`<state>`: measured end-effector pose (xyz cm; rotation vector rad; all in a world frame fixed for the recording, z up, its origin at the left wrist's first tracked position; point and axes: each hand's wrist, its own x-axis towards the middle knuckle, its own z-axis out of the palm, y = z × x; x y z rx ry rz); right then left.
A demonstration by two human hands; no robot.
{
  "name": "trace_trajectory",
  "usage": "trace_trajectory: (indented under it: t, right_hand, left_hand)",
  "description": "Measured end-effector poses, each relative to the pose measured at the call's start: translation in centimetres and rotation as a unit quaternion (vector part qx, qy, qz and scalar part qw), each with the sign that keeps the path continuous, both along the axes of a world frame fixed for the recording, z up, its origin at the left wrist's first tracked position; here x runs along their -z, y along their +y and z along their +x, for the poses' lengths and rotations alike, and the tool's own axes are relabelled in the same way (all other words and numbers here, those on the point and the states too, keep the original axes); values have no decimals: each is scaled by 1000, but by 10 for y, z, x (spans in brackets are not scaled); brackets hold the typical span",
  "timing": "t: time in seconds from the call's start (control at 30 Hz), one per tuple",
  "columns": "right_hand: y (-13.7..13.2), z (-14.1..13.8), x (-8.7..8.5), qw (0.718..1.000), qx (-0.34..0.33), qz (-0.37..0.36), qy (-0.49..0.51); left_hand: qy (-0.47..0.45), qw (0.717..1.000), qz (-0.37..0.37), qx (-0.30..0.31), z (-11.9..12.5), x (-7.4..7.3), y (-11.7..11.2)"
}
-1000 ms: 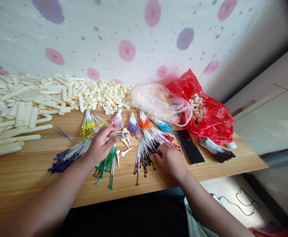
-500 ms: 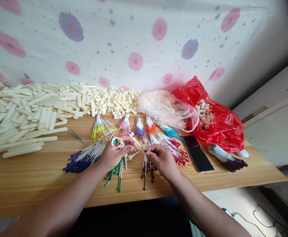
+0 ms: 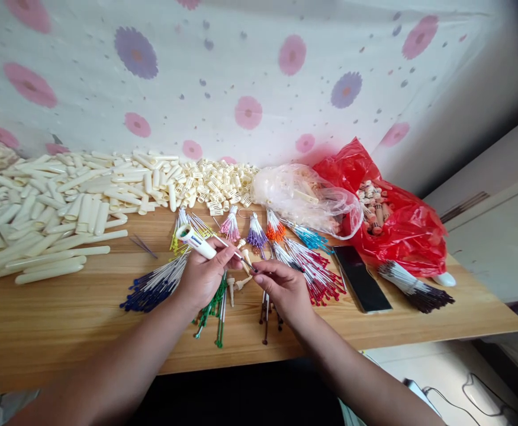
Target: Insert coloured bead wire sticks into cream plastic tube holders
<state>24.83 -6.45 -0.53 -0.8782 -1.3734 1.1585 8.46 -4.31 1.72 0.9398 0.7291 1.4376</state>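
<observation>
My left hand (image 3: 205, 275) is closed round a cream plastic tube (image 3: 195, 241) that points up and to the left. My right hand (image 3: 280, 287) pinches a thin dark-tipped stick (image 3: 244, 260) whose white shaft reaches toward the tube's near end. Both hands hover over a wooden table (image 3: 63, 319), above bundles of white sticks with coloured tips: blue (image 3: 152, 287), green (image 3: 214, 307), dark ones (image 3: 267, 307) and red (image 3: 318, 275). A few small cream pegs (image 3: 236, 284) lie between my hands.
A heap of cream tubes (image 3: 54, 207) and small ribbed cream parts (image 3: 214, 183) fills the back left. A clear bag (image 3: 307, 195), a red bag (image 3: 396, 219) with parts, a black phone (image 3: 362, 278), a dark stick bundle (image 3: 418, 289), tweezers (image 3: 142, 245) lie on the table.
My right hand picked a stick from the pile and brought it to the tube. My left hand turned the tube so its round end points away to the left.
</observation>
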Motion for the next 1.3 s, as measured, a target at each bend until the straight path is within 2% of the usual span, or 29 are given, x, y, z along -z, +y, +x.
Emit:
trace_trajectory:
  t: [0.13, 0.2, 0.27, 0.37, 0.43, 0.5, 0.57, 0.63, 0.73, 1.13, 1.3]
  right_hand:
    - [0, -5, -2, 996, 35, 72, 26]
    - [2, -2, -11, 992, 64, 99, 51]
    - [3, 6, -27, 981, 107, 139, 83]
    - [-3, 22, -62, 954, 170, 225, 97]
    - [-13, 31, -87, 938, 179, 294, 26]
    - [-24, 36, -109, 928, 139, 336, -83]
    - [-32, 35, -125, 908, 92, 373, -169]
    - [-36, 32, -134, 892, 63, 393, -214]
    - [-35, 24, -136, 882, 59, 400, -240]
    - [-32, 4, -124, 851, 77, 443, -271]
    - [-33, 3, -126, 851, 87, 442, -269]
  left_hand:
    - [4, 999, 16, 31, -1, 2, -1]
    - [60, 996, 43, 40, -3, 5, 0]
    - [173, 981, 87, 15, -8, 6, 2]
    - [325, 929, 164, -65, -13, 4, 6]
    - [361, 905, 205, -91, -15, 2, 8]
    - [371, 895, 229, -97, -15, 1, 9]
    - [383, 887, 239, -98, -15, 1, 9]
    - [393, 882, 239, -104, -14, 2, 8]
    - [401, 878, 235, -116, -14, 1, 7]
    - [408, 874, 234, -124, -15, 0, 6]
    - [419, 870, 224, -130, -16, -1, 6]
